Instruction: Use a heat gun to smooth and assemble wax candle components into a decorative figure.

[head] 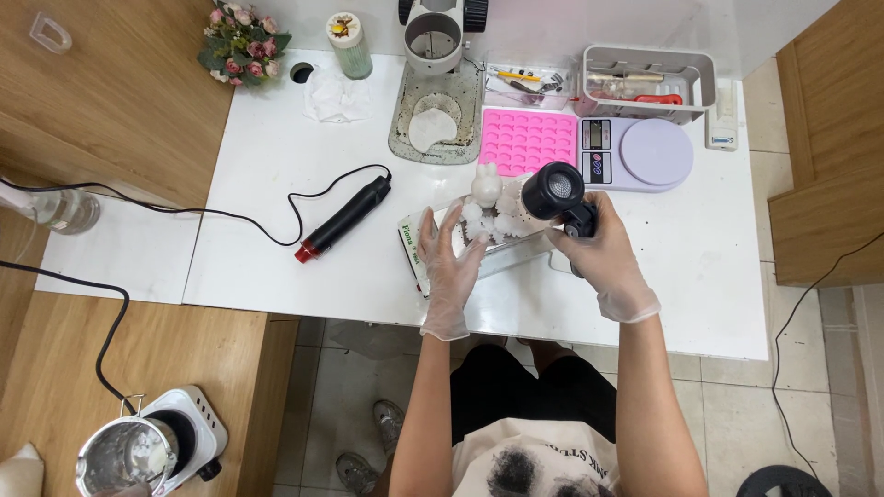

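Both my hands wear thin clear gloves. My right hand grips the handle of a black heat gun, its round barrel end facing up toward the camera. My left hand rests with spread fingers on a clear tray that holds small white wax pieces. A white rabbit-shaped figure stands at the tray's far edge, just left of the heat gun's barrel. The tray lies on the white table right in front of me.
A smaller black heat tool with a red tip lies to the left, its cable trailing off. Behind are a pink silicone mould, a lilac kitchen scale, a grey bin, a stand on a speckled base, flowers. A metal pot sits on a hotplate at lower left.
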